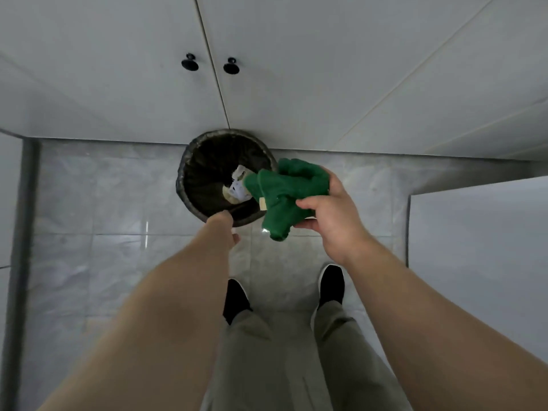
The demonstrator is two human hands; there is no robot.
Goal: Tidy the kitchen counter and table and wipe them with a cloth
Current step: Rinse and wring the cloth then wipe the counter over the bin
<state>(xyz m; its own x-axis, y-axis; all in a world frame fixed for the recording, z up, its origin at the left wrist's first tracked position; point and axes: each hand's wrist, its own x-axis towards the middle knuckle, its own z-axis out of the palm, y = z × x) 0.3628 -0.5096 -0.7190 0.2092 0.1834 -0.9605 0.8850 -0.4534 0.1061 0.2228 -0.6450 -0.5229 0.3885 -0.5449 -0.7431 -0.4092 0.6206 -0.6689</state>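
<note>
While the right hand (332, 215) grips a cloth (284, 188), a bin (204, 167) stands near.

The person wears loose grey-khaki trousers (267, 357). Black shoes (331, 284) with white sole edges show just beyond the trousers' hems. Either side of the trousers, both forearms (166, 307) are bare.

A fuzzy green cloth (289, 189) is seen at frame centre, crumpled paper (237, 188) inside the black-lined bin (189, 173), glossy grey floor tiles (89, 203) below, smooth matt cabinet doors (118, 69) above
</note>
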